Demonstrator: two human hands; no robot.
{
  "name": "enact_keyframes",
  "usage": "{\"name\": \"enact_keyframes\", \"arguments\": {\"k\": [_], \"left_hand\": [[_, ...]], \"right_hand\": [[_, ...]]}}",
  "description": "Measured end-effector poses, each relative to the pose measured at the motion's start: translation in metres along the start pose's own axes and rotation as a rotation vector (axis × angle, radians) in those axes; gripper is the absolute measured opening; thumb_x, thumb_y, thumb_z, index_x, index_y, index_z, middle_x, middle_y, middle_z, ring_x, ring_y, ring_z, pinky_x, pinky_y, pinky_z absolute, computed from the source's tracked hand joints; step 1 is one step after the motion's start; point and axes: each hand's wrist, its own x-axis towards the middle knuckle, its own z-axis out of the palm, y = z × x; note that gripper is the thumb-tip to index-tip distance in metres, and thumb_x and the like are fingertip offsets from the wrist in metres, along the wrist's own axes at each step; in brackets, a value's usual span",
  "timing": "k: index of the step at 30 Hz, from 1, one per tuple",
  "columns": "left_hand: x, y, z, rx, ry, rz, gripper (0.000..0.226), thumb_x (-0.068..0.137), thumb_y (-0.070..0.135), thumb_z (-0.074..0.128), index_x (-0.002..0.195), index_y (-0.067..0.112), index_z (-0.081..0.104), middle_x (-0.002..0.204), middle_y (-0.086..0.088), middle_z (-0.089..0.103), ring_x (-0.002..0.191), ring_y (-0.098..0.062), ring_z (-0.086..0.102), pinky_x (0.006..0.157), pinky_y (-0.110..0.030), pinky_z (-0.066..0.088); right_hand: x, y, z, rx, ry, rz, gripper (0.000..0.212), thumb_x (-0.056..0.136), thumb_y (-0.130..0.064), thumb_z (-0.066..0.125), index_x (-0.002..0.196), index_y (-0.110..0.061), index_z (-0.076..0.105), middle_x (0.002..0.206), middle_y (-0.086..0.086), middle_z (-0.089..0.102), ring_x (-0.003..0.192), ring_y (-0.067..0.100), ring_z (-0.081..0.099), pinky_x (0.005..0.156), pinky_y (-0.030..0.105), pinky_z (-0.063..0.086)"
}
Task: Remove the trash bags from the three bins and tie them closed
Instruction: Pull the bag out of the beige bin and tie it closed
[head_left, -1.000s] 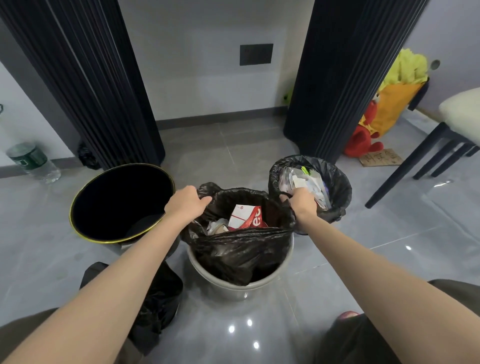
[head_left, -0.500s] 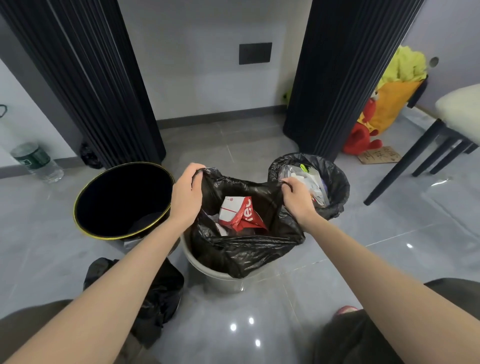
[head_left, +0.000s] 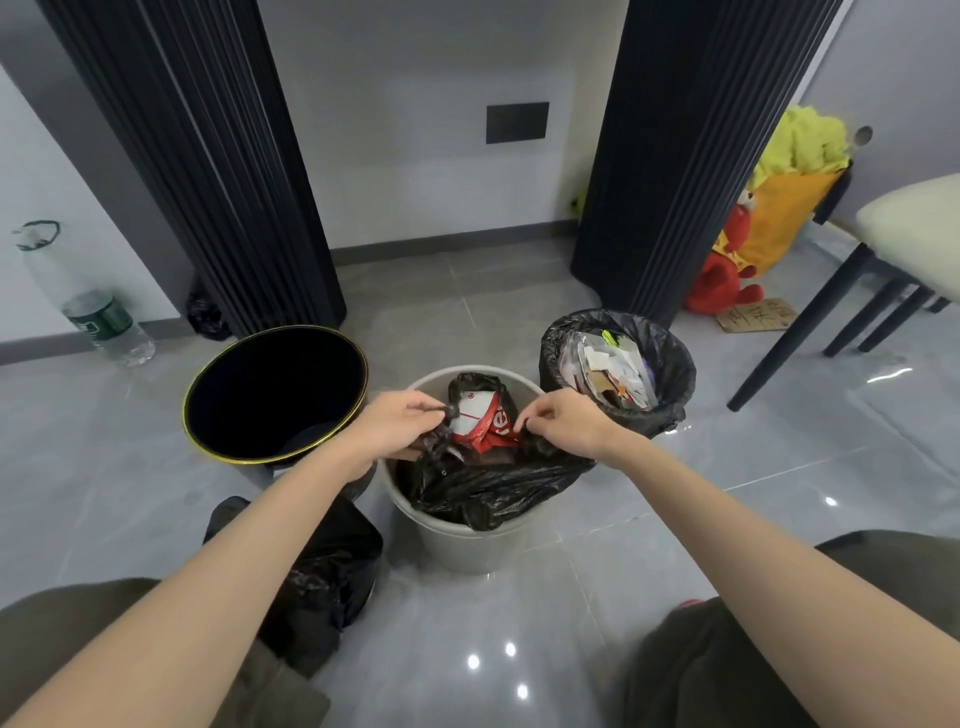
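Note:
Three bins stand in a row on the floor. The left bin (head_left: 275, 395) is black with a gold rim and holds no bag. The middle grey bin (head_left: 462, 545) holds a black trash bag (head_left: 488, 488) with a red and white package (head_left: 485, 423) showing at its mouth. My left hand (head_left: 397, 428) pinches the bag's left edge and my right hand (head_left: 563, 426) pinches its right edge, both over the bin's opening. The right bin (head_left: 621, 364) has a black liner over its rim and is full of paper trash. A filled black bag (head_left: 327, 577) lies on the floor by my left forearm.
Two dark ribbed columns (head_left: 218, 171) stand behind the bins. A plastic water bottle (head_left: 106, 325) lies by the left wall. A chair (head_left: 878, 260) and a red and yellow plush toy (head_left: 748, 249) are at the right. My knees are at the bottom corners.
Both hands have drawn the bag's edges inward, narrowing its mouth around the red package. The bag has sunk lower into the grey bin, whose far rim now shows.

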Motion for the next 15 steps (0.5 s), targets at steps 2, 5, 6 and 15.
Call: {"name": "enact_keyframes", "arguments": {"k": [2,5,6,15], "left_hand": [[-0.006,-0.003,0.002,0.183,-0.067,0.099,0.024,0.094,0.018,0.053,0.114,0.017,0.065,0.104,0.000,0.066,0.098,-0.013,0.061,0.079,-0.025,0.052],[-0.012,-0.007,0.005,0.392,-0.153,0.198,0.031,0.088,0.030,0.061,0.117,0.019,0.065,0.114,0.004,0.066,0.111,-0.013,0.059,0.096,-0.029,0.046],[-0.014,-0.009,0.006,0.449,-0.189,0.200,0.041,0.083,0.038,0.067,0.120,0.020,0.063,0.117,0.006,0.063,0.113,-0.012,0.057,0.099,-0.029,0.045],[-0.022,-0.023,0.040,0.822,-0.034,0.246,0.080,0.060,0.064,0.072,0.128,0.026,0.051,0.123,0.008,0.053,0.113,-0.013,0.052,0.088,-0.031,0.046]], "right_hand": [[-0.006,-0.003,0.003,-0.069,-0.053,-0.002,0.022,0.092,-0.013,0.054,0.098,-0.009,0.075,0.108,0.000,0.071,0.090,0.007,0.059,0.089,0.015,0.043],[-0.015,-0.006,0.003,-0.085,-0.154,0.016,0.029,0.084,-0.035,0.067,0.102,-0.013,0.074,0.107,0.001,0.071,0.093,0.011,0.061,0.094,0.025,0.048],[-0.018,-0.007,0.002,-0.112,-0.219,0.024,0.039,0.078,-0.042,0.072,0.107,-0.015,0.072,0.107,-0.001,0.069,0.096,0.012,0.060,0.093,0.025,0.048],[-0.025,-0.003,0.019,-0.580,0.025,-0.184,0.019,0.079,-0.007,0.064,0.095,-0.011,0.074,0.096,0.010,0.071,0.094,0.029,0.062,0.087,0.034,0.050]]}}
